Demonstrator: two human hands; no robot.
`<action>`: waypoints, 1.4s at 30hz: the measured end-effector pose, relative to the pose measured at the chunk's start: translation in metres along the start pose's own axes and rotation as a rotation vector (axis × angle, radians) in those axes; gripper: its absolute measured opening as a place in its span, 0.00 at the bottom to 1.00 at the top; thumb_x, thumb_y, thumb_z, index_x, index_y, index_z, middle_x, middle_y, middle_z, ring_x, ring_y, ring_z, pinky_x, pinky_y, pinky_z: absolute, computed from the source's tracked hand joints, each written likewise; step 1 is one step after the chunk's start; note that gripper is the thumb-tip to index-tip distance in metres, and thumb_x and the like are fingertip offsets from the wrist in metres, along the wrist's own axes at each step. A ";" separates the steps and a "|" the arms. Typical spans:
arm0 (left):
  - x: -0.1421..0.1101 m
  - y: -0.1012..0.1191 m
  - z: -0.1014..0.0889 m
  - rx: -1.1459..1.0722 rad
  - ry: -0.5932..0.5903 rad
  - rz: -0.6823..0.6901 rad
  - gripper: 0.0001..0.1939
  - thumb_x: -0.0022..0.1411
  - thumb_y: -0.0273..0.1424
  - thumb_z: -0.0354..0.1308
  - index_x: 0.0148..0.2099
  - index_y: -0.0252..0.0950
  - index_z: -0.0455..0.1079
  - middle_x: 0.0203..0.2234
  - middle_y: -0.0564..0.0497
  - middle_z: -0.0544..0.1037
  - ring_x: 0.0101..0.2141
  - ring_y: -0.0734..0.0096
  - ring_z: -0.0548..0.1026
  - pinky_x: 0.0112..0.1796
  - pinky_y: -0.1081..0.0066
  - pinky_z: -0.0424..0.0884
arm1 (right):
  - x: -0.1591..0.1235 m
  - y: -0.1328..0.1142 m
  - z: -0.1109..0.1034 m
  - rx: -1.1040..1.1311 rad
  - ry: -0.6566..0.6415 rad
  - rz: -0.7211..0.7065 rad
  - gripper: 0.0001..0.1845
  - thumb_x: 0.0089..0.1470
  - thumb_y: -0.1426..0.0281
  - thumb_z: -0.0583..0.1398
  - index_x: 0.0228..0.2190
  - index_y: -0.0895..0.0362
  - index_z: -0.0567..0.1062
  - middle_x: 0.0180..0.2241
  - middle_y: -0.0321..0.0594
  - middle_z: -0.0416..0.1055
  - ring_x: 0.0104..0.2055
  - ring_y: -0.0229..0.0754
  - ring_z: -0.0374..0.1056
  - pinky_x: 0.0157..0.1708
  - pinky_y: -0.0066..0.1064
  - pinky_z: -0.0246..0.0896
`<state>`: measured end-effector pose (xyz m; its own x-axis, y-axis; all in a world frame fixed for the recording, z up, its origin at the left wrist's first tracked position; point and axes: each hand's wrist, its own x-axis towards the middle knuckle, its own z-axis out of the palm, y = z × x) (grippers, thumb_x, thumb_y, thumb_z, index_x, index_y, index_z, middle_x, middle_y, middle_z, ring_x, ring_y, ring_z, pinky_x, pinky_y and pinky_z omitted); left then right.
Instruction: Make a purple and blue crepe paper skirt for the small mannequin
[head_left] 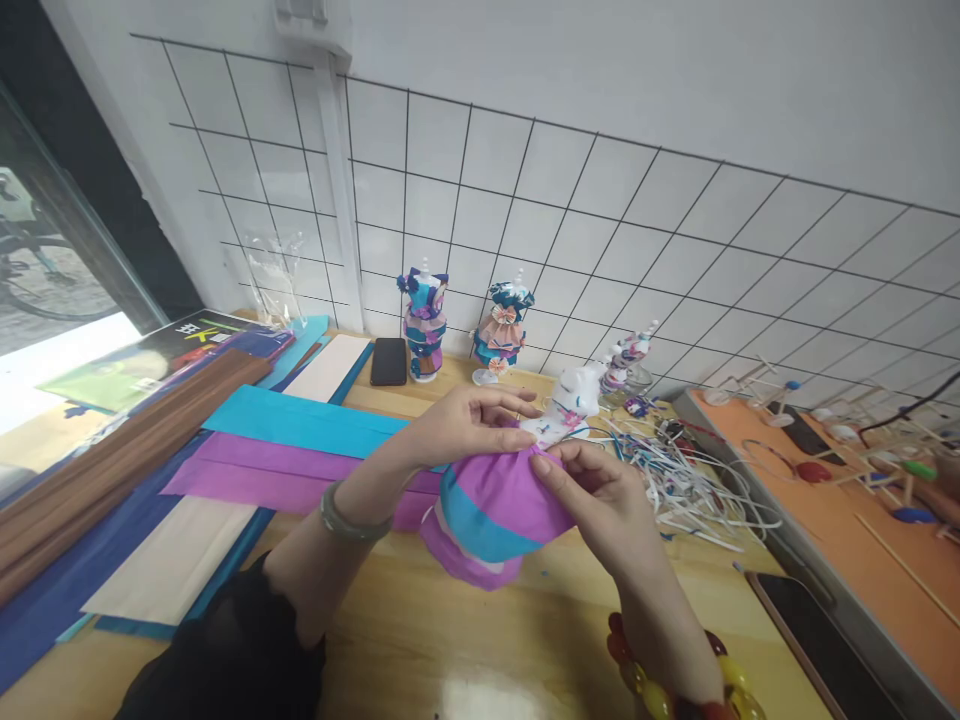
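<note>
A small white mannequin (571,392) with painted pink and blue marks is held tilted over the table, its top toward the wall. Around its lower part sits a gathered paper skirt (491,510) in purple and blue bands, with a paler layer inside. My left hand (480,420) closes on the mannequin's waist and the skirt's gathered top edge. On the other side, my right hand (592,490) pinches the purple paper at that edge between thumb and fingers. The mannequin's lower end is hidden by the skirt.
Paper strips in blue (300,412), purple (277,462) and brown (120,455) lie at left. Two dressed mannequins (426,325) (501,335) stand by the grid wall. Tangled white strips (697,490) and a phone (817,640) lie at right. Another phone (389,361) lies behind.
</note>
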<state>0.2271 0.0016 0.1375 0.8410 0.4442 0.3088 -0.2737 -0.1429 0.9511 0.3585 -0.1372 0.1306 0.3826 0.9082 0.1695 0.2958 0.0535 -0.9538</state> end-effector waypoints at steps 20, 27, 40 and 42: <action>0.000 0.001 0.006 -0.077 0.100 -0.112 0.17 0.45 0.37 0.67 0.35 0.32 0.69 0.40 0.45 0.76 0.41 0.68 0.74 0.44 0.66 0.68 | 0.002 -0.004 -0.002 0.124 0.057 0.078 0.13 0.46 0.59 0.65 0.23 0.56 0.73 0.21 0.34 0.67 0.22 0.32 0.59 0.20 0.23 0.54; -0.002 0.004 0.009 -0.047 0.089 -0.119 0.18 0.46 0.35 0.67 0.38 0.33 0.69 0.33 0.48 0.77 0.38 0.68 0.75 0.41 0.68 0.69 | 0.002 -0.004 -0.004 0.107 0.075 0.087 0.14 0.45 0.58 0.65 0.24 0.56 0.73 0.20 0.34 0.68 0.20 0.33 0.59 0.18 0.24 0.54; -0.003 0.010 0.008 0.037 0.071 -0.126 0.18 0.48 0.33 0.66 0.41 0.33 0.67 0.37 0.47 0.76 0.42 0.66 0.74 0.42 0.67 0.69 | 0.004 -0.003 -0.004 0.051 0.073 0.068 0.15 0.45 0.57 0.64 0.23 0.56 0.73 0.21 0.36 0.69 0.21 0.35 0.61 0.18 0.25 0.55; -0.004 0.009 0.007 0.050 0.072 -0.127 0.18 0.48 0.33 0.66 0.41 0.33 0.67 0.37 0.46 0.76 0.42 0.66 0.74 0.42 0.67 0.69 | 0.004 -0.002 -0.004 0.058 0.068 0.064 0.15 0.45 0.57 0.64 0.23 0.56 0.73 0.21 0.36 0.69 0.21 0.35 0.61 0.19 0.25 0.55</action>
<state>0.2251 -0.0079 0.1452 0.8314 0.5231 0.1872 -0.1425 -0.1249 0.9819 0.3629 -0.1357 0.1341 0.4583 0.8804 0.1220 0.2180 0.0218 -0.9757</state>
